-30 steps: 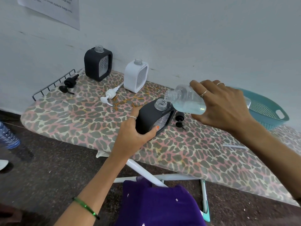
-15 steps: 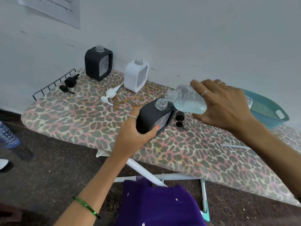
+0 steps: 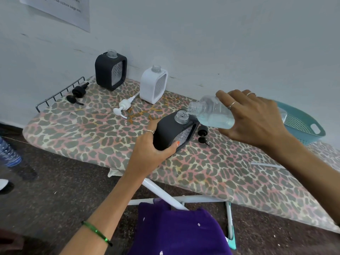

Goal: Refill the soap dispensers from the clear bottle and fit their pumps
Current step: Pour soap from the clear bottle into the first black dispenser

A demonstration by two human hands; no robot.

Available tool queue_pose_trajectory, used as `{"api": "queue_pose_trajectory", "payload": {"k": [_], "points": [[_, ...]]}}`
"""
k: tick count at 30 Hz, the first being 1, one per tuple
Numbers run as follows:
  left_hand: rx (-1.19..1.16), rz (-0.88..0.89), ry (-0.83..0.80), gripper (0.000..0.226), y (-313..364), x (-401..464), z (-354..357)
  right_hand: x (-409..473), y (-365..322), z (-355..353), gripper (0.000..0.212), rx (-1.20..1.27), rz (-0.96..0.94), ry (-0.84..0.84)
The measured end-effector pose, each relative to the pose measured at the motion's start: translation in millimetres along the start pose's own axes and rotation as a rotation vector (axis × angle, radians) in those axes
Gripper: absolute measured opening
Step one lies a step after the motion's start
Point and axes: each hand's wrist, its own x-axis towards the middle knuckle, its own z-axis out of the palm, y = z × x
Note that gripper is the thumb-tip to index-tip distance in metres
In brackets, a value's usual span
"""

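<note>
My left hand grips a black soap dispenser, tilted on the leopard-print ironing board, its clear neck open. My right hand holds the clear bottle on its side, with pale blue liquid inside and its mouth just over the dispenser's neck. A thin stream runs into the neck. A second black dispenser and a white dispenser stand open-necked by the wall. A black pump lies at far left, a white pump in the middle, another black pump behind the held dispenser.
A teal basket sits on the board at right, against the wall. A thin white strip lies on the board near my right forearm. Purple cloth hangs below the board's front edge. A water bottle stands on the floor at left.
My right hand has tipped the clear bottle further down, bringing its mouth to the dispenser's neck, and liquid now flows. My left hand holds the dispenser in the same place.
</note>
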Motion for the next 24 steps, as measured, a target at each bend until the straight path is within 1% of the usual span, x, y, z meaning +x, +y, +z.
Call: {"api": "queue_pose_trajectory", "payload": {"k": [5,9,12,14,17,20,24], "points": [[-0.003,0.025,0.0,0.063,6,0,-2,0,0,-1,0.067,0.0,-0.001,0.003],[-0.01,0.056,-0.006,0.048,9,0,-3,1,0,-1,0.069,0.002,0.002,-0.002],[0.0,0.049,-0.013,0.049,7,0,-3,1,0,-2,0.069,0.0,0.004,-0.001],[0.001,0.026,-0.009,0.057,6,0,-2,1,1,-2,0.069,0.0,0.002,0.001],[-0.033,0.051,-0.016,0.042,10,-1,-3,0,1,-1,0.068,-0.003,0.001,0.004],[-0.035,0.066,-0.013,0.043,11,0,-3,0,1,-1,0.067,-0.005,0.002,0.003],[-0.033,0.039,-0.008,0.049,7,0,-2,0,2,0,0.068,-0.001,0.004,0.005]]}}
